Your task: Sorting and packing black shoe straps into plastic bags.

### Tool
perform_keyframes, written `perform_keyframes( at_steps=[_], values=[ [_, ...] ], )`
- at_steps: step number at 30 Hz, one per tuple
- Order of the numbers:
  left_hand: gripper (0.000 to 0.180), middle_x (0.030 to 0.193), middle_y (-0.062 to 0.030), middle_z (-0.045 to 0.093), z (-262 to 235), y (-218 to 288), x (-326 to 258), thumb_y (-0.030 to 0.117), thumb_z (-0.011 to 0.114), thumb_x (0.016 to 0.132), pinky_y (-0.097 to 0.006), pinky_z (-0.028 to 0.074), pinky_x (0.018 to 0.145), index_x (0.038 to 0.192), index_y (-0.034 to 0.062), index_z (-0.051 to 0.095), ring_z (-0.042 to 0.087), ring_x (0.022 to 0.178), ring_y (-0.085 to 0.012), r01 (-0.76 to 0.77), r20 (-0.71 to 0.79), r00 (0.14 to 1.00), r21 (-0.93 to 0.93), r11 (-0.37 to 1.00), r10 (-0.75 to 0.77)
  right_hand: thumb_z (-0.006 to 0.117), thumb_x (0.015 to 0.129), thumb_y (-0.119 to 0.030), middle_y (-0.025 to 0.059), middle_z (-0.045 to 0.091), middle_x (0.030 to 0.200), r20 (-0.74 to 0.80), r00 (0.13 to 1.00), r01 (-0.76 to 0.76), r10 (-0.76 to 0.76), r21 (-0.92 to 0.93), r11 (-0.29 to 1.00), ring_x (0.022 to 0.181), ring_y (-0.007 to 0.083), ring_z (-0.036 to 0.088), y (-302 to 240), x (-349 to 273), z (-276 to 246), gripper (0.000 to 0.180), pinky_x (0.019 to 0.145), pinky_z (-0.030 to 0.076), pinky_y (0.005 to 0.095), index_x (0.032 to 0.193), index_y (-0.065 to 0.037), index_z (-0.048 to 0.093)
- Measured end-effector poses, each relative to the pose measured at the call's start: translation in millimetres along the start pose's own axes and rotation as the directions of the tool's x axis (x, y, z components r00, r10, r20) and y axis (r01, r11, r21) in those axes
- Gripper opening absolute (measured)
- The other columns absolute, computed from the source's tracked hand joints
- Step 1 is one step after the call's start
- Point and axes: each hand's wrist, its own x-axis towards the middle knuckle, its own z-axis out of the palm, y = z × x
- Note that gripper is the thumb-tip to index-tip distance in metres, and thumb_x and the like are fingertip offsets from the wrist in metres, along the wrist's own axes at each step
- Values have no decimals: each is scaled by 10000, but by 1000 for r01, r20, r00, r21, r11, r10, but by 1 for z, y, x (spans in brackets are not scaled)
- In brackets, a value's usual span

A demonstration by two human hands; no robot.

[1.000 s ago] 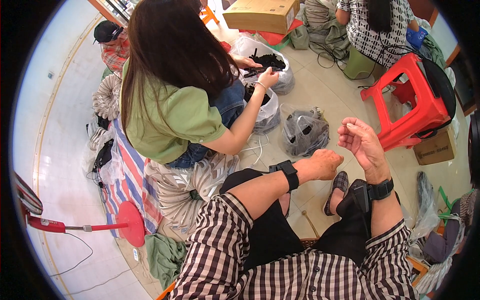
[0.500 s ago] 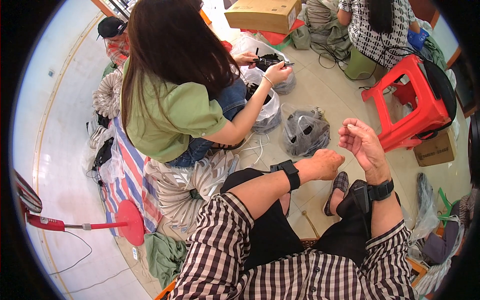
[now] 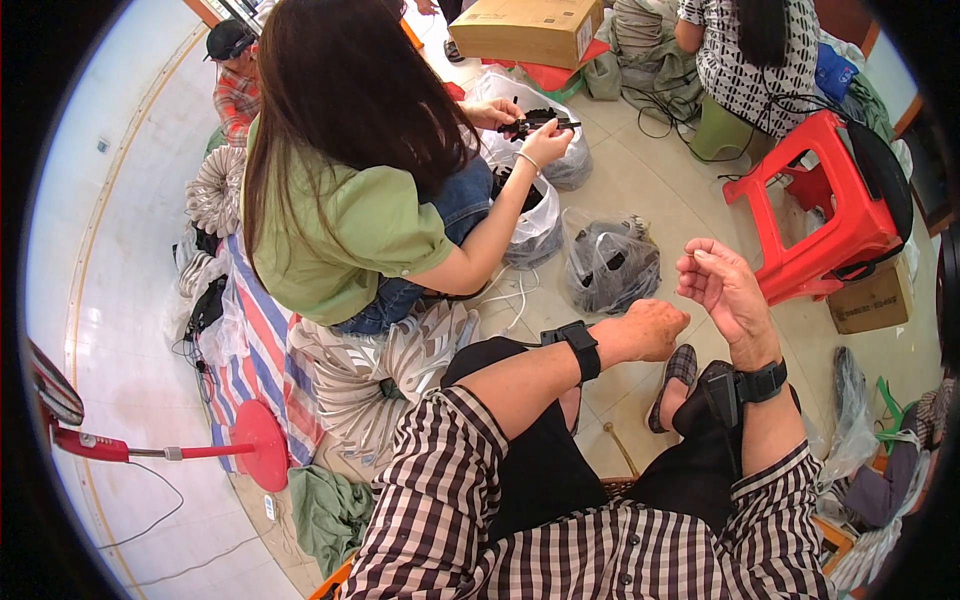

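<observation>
My left hand [image 3: 652,330] is held over my knees, back upward and fingers curled under; whatever it holds, if anything, is hidden. Just to its right my right hand [image 3: 722,285] is raised with the palm partly showing. Its thumb and forefinger come together in a pinch, and anything between them is too small to make out. The hands are close but apart. Beyond them on the floor sits a clear plastic bag [image 3: 612,270] of dark items. Both my wrists wear black straps.
To the left a co-worker in a green top [image 3: 350,230] handles small black parts. A red stool [image 3: 800,215] stands at right beside a cardboard box [image 3: 870,298]. Bundled pale strips [image 3: 350,375] lie by my left knee. A red stand [image 3: 262,445] stands further left.
My hands stay almost still. The co-worker in green has shifted the black parts slightly. The person in the cap at far left has raised their head, and someone's foot appears at the top.
</observation>
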Motion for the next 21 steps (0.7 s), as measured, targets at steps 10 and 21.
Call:
perform_keyframes(
  at_steps=[10,21],
  values=[
    [219,714,-164,598,0,0,-1,84,533,696,-435,445,679,907,27,550,599,751,-333,4,2,1000,6,1000,-4,508,861,-133,64,620,827,2,1000,8,-8,13,1000,689,130,589,2,0,1,136,667,496,264,968,-55,540],
    [239,756,-164,598,-1,1,0,86,547,697,-436,439,698,931,34,546,591,789,-328,25,26,999,-3,1000,-25,502,867,-134,68,624,829,-2,1000,6,-6,15,1000,686,128,593,3,0,2,134,667,497,262,968,-54,538]
  ],
)
